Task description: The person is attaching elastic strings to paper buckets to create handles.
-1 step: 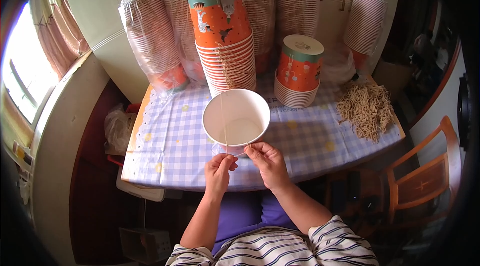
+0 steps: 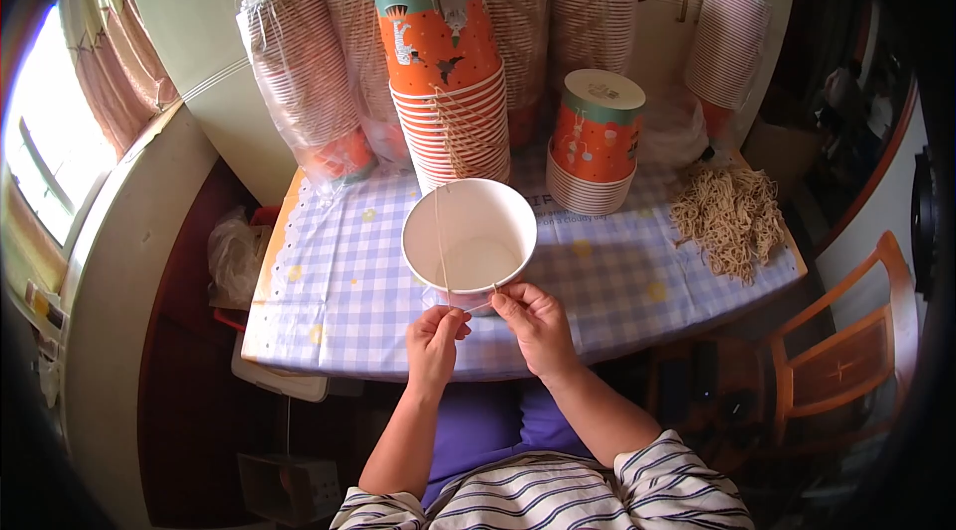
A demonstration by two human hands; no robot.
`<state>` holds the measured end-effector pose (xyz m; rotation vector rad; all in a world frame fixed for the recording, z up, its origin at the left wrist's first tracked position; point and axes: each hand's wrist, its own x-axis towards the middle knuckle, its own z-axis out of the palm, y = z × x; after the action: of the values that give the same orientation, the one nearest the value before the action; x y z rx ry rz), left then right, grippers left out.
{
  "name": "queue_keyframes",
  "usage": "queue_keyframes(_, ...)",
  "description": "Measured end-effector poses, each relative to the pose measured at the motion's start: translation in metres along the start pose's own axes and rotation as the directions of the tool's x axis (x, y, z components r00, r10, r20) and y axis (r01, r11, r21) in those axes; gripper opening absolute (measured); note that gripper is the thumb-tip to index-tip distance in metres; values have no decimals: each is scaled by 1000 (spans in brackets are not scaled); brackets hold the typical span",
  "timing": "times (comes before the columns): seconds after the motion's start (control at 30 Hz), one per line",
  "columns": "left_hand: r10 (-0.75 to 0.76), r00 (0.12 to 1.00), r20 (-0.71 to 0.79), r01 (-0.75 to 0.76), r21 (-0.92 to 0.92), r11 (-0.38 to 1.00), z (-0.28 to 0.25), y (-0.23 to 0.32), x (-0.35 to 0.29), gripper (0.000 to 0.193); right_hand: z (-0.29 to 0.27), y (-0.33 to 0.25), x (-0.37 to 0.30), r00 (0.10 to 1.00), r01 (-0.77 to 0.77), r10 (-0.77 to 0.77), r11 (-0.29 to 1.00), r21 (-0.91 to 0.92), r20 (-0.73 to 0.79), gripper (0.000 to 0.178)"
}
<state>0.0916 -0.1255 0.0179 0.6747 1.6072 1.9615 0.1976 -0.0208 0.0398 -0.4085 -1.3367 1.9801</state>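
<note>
Both your hands are working just in front of the paper tub (image 2: 470, 236), whose open mouth is facing upward. Your left hand (image 2: 432, 346) is pinching a thin string (image 2: 441, 246) between thumb and fingertips; your right hand (image 2: 538, 329), fingers curled, is pinching it too, near the tub's rim. The string is crossing the tub's mouth. Behind the tub, a tall stack (image 2: 448, 122) is standing; well to its right, a tangled heap (image 2: 730, 221) is lying.

White cloth shirt (image 2: 538, 495) with narrow dark stripes, plain purple cloth trousers (image 2: 480, 422)
The stripes cover the shirt's front and its wide sleeves (image 2: 685, 485), which end near the elbows; the left hand (image 2: 432, 351) and right hand (image 2: 541, 333) are bare.
</note>
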Motion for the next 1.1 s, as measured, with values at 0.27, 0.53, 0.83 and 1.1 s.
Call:
queue_keyframes(0.27, 576, 811, -102, -397, 627, 670, 10, 9, -8, 18, -7, 11, 6, 993, 120, -122, 959, -258, 6, 13)
queue_keyframes(0.53, 707, 678, 203, -667, 574, 475, 35, 16, -12, 30, -14, 10, 8, 997, -32, 29, 999, 34, 76, 14)
queue_keyframes(0.83, 623, 758, 193, -593, 602, 535, 31, 5, -9, 20, -18, 11, 7, 996, -34, 38, 998, -50, 86, 14)
queue_keyframes(1.1, 653, 725, 217, -618, 624, 479, 29, 0, -7, 21, -19, 15, 2, 999, -34, 38, 993, -110, 33, 10)
